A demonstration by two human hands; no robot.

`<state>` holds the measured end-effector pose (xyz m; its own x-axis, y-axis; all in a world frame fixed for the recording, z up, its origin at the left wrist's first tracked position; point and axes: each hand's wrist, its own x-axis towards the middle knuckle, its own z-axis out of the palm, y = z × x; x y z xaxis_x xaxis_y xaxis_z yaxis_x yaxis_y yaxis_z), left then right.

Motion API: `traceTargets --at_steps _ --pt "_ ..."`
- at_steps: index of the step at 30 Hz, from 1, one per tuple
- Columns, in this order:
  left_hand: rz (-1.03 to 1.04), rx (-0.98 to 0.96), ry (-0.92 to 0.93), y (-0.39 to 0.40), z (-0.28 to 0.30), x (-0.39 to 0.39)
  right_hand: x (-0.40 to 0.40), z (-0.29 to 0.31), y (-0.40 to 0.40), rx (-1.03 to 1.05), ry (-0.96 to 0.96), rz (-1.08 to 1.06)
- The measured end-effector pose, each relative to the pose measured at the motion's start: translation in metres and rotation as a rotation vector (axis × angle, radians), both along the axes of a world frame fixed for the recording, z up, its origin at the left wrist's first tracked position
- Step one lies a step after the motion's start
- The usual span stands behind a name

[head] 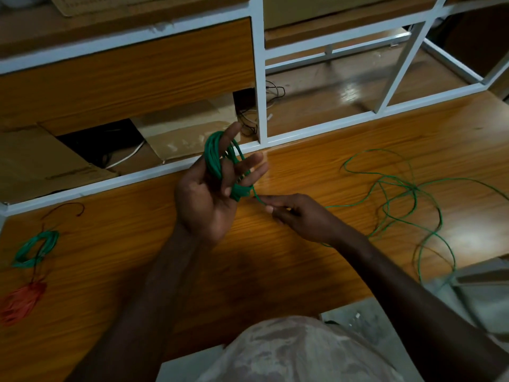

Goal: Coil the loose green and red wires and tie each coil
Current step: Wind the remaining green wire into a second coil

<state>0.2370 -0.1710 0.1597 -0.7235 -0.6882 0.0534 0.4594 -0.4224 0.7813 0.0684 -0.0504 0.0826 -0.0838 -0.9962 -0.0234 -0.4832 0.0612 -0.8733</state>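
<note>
My left hand [209, 199] is raised palm up over the wooden table [275, 260], fingers spread, with a coil of green wire [216, 161] wound around them. Just right of it, my right hand [300, 216] pinches the wire's running strand [259, 199] close to the coil. The loose rest of the green wire [399, 194] lies in tangled loops on the table's right side and trails over the front edge. At the far left of the table lie a finished green coil [34, 248] and a red coil [20, 303].
A white metal frame [259, 78] with wooden panels rises behind the table. Cardboard boxes [41, 161] and dark cables [248, 117] sit behind its lower rail. A thin dark wire piece [66, 208] lies at the table's back left.
</note>
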Motion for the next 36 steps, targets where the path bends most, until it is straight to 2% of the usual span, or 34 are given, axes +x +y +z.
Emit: traceTargets --at_steps 4,8,13,16,19,22,26,31,36 --pt "0.118 0.001 -0.056 -0.006 -0.001 -0.016 0.01 0.0 0.007 0.069 0.0 0.17" --pt "0.187 -0.085 -0.233 -0.011 -0.019 -0.027 0.014 0.017 0.016 0.106 -0.093 0.266" --pt "0.232 -0.217 -0.437 -0.002 -0.05 -0.03 0.013 0.041 0.027 0.164 -0.111 0.37" --pt "0.19 -0.326 -0.583 0.004 -0.055 -0.033 0.01 0.06 0.034 0.128 -0.185 0.364" --pt "0.146 -0.33 -0.667 0.01 -0.057 -0.028 -0.004 0.081 0.039 0.06 -0.272 0.31" --pt "0.081 -0.474 -0.755 0.016 -0.069 -0.022 -0.019 0.095 0.043 -0.004 -0.35 0.261" --pt "-0.12 -0.377 -0.667 0.038 -0.074 -0.012 -0.035 0.098 0.042 -0.08 -0.395 0.057" --pt "-0.263 -0.22 -0.481 0.058 -0.069 0.007 -0.047 0.085 0.039 -0.155 -0.18 -0.167" --pt "-0.353 -0.129 -0.287 0.066 -0.051 0.018 -0.041 0.065 0.034 -0.159 -0.124 -0.23"
